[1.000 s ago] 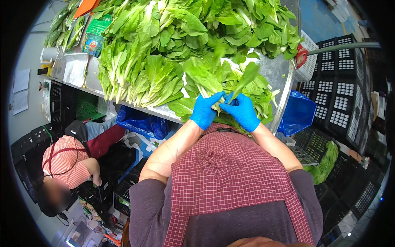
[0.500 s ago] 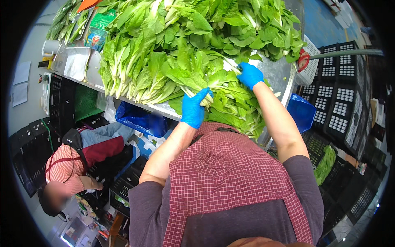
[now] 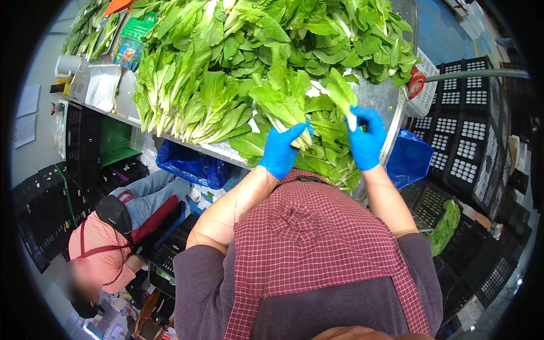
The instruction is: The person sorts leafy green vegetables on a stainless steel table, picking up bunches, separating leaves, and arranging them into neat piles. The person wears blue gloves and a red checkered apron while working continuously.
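My left hand point(image 3: 281, 148), in a blue glove, is closed round the pale stems of a bunch of leafy greens point(image 3: 279, 102), leaves pointing away from me. To its right, my gloved right hand point(image 3: 365, 139) pinches the stem end of a single leafy stalk point(image 3: 342, 93), held upright with its leaf at the top. Both hands are above the near edge of the metal table point(image 3: 371, 93). Loose greens point(image 3: 326, 161) lie below and between them. Beyond is a large heap of greens point(image 3: 283, 28), and a row of them point(image 3: 187, 107) lies to the left with stems toward me.
Blue-lined bins stand under the table edge at left point(image 3: 192, 164) and right point(image 3: 409, 158). Black crates point(image 3: 470, 124) are stacked at the right. A red tape roll point(image 3: 416, 83) sits at the table's right edge. A co-worker point(image 3: 105, 243) bends over at the lower left.
My right hand has drawn back toward me and now holds a stalk upright. My left hand has shifted slightly right with its bunch. The co-worker has moved a little.
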The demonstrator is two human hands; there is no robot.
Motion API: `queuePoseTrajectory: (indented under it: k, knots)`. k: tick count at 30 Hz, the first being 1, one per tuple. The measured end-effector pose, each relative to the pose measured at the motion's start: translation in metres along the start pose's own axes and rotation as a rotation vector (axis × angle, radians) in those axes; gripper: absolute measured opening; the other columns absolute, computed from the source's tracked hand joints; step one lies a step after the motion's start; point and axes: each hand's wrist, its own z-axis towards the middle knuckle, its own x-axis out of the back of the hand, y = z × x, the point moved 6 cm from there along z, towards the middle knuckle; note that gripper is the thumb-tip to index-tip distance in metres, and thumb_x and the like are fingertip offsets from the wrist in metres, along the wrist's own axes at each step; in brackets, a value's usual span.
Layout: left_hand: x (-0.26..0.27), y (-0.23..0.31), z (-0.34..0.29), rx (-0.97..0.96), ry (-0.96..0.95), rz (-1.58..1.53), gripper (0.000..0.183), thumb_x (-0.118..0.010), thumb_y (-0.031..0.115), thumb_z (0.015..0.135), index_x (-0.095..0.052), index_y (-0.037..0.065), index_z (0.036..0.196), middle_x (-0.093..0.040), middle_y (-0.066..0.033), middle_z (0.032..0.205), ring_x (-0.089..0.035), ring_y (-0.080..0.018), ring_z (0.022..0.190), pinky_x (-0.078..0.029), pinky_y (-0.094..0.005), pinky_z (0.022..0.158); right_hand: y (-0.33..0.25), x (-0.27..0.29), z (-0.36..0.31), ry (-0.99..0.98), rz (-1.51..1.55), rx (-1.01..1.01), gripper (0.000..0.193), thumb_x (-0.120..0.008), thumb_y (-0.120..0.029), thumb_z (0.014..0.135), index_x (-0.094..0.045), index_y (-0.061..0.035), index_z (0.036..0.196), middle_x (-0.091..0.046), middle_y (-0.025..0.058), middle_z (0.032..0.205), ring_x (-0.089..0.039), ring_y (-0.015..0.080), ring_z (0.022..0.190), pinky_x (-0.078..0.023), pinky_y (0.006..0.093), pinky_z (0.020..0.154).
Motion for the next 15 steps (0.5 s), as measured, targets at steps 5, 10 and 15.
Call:
queuePoseTrajectory:
  k: [5,10,15]
  knots:
    - [-0.014,-0.011,-0.005,0.113,-0.154,-0.012,0.031,-0.059,0.003,0.082,-0.051,0.003,0.113,-0.060,-0.0078,0.099,-0.060,-0.0183,0.089,-0.049,-0.0310,0.078,-0.017,-0.030,-0.030,-0.163,0.017,0.195,0.025,-0.067,0.005,0.068,-0.063,-0.0079,0.089,-0.063,0.0089,0.087,-0.060,0.0220,0.074,-0.048,0.0304,0.066]
    - [0.008,-0.019,0.002,0.140,-0.150,0.048,0.028,-0.057,0.003,0.084,-0.053,0.004,0.111,-0.060,-0.0075,0.100,-0.059,-0.0172,0.092,-0.048,-0.0302,0.080,-0.016,-0.051,-0.037,-0.471,-0.094,0.331,0.027,-0.065,0.001,0.066,-0.065,-0.0088,0.092,-0.064,0.0103,0.088,-0.061,0.0270,0.077,-0.049,0.0336,0.069]
    - [0.025,-0.013,0.006,0.120,-0.047,0.088,0.030,-0.062,0.006,0.081,-0.053,0.001,0.110,-0.061,-0.0098,0.094,-0.061,-0.0212,0.082,-0.051,-0.0352,0.072,0.045,-0.043,0.016,-0.277,-0.090,-0.207,0.022,-0.060,-0.013,0.079,-0.064,-0.0115,0.101,-0.064,0.0114,0.094,-0.060,0.0292,0.083,-0.049,0.0345,0.072]
